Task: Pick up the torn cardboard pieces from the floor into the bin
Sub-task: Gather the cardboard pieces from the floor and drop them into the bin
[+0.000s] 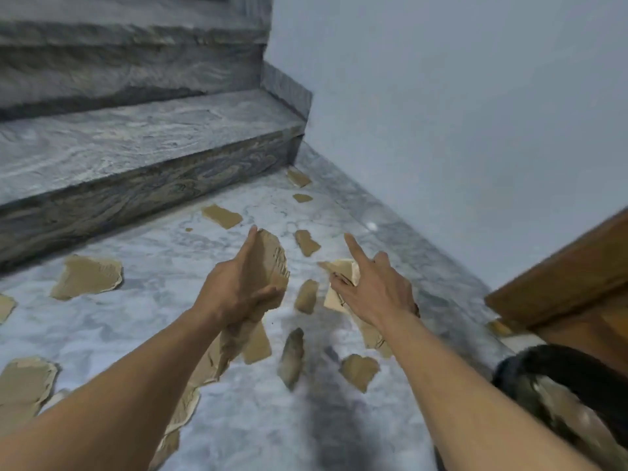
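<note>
Left hand: the left hand [238, 294] grips a bundle of cardboard [273, 263], fingers wrapped round it from behind and thumb across the front; the bundle is brown, ragged at the edges, with ribbed layers showing on its top side
Right hand: the right hand [373, 287] is seen from the back, forefinger straight, the other fingers bent; a pale piece [343, 271] with dark print sits right under the palm, and I cannot tell whether the hand holds it or only covers it
Cardboard pieces: the torn scraps [88, 277] lie flat all over the floor, tan, matte and jagged, from big slabs near the step to small chips toward the corner; one blurred scrap [291, 356] sits between the two forearms
Floor: the floor [238, 419] is polished grey-white marble with cloudy veins
Steps: the stone steps [136, 137] rise at the left, grey with swirling streaks, the riser darker than the tread
Wall: the wall [441, 96] is plain, smooth and pale blue-grey
Bin: the bin [530, 358] shows at the lower right as a dark round rim, blurred, beside the right forearm
Wood: a brown wooden panel [560, 277] with a moulded edge stands just above the bin
</note>
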Available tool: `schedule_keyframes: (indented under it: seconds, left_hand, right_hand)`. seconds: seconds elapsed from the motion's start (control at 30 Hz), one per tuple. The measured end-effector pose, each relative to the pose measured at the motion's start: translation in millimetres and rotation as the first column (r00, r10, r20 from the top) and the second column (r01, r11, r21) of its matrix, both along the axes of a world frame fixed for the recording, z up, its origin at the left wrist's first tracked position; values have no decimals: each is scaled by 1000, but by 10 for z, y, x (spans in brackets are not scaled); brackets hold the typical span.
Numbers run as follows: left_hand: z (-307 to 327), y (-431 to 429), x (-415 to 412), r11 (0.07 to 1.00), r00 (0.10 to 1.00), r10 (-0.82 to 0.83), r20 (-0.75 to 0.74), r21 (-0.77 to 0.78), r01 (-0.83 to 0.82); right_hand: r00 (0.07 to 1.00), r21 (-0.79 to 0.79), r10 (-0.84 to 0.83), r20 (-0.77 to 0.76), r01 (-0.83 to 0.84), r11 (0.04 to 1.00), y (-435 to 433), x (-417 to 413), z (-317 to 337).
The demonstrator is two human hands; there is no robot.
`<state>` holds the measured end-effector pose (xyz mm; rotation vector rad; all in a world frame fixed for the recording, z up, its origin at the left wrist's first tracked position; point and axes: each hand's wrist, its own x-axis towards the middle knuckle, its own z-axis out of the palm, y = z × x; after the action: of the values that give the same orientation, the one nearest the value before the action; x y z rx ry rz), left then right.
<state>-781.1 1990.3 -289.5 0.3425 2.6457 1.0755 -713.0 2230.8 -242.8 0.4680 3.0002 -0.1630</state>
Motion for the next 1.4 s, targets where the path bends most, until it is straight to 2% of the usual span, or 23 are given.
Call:
schedule_keyframes:
  seconds: [0.17, 0.23, 0.33, 0.4, 0.6, 0.77, 0.9, 1.0, 1.13, 1.27, 1.4]
  left_hand:
    - [955, 549, 534, 982, 984, -143, -111, 106, 154]
    - [1212, 824, 807, 965, 971, -184, -152, 162, 208]
    - [1451, 1334, 1259, 949, 957, -242, -160, 167, 268]
    - [1528, 1716, 1559, 939, 950, -274, -150, 174, 298]
    - [1543, 2812, 2442, 893, 958, -287, -24, 356, 277]
    - [1301, 3396, 2788, 912, 938, -341, 65, 264, 313]
    - [1133, 3275, 2702, 937, 956, -292, -15, 194, 289]
    - [993, 2959, 2506, 958, 976, -210, -56, 188, 217]
    - [704, 2409, 2266, 981, 989, -96, -109, 156, 113]
    - [235, 1760, 2045, 998, 992, -35, -125, 54, 42]
    - [-358, 1112, 1811, 996, 996, -9, -94, -86, 1]
  right_hand:
    - [976, 70, -164, -141, 175, 982, 350, 856, 1045]
    - [959, 85, -225, -174, 242, 967, 518, 1232, 1326]
    - [911, 80, -347, -224, 372, 925, 862, 1866, 1607]
    - [864, 55, -439, -248, 465, 884, 1110, 2274, 1694]
    - [723, -46, -650, -234, 659, 751, 1756, 3120, 1571]
    - [637, -331, -754, -160, 685, 649, 1996, 3345, 1293]
    - [666, -336, -734, -135, 666, 666, 2144, 3381, 1154]
    - [702, -340, -685, -194, 607, 718, 2069, 3232, 1132]
    - [808, -335, -518, -280, 424, 842, 1685, 2842, 1062]
    - [886, -342, -330, -325, 215, 915, 1098, 2379, 717]
    - [954, -360, -160, -254, 60, 931, 513, 1908, 152]
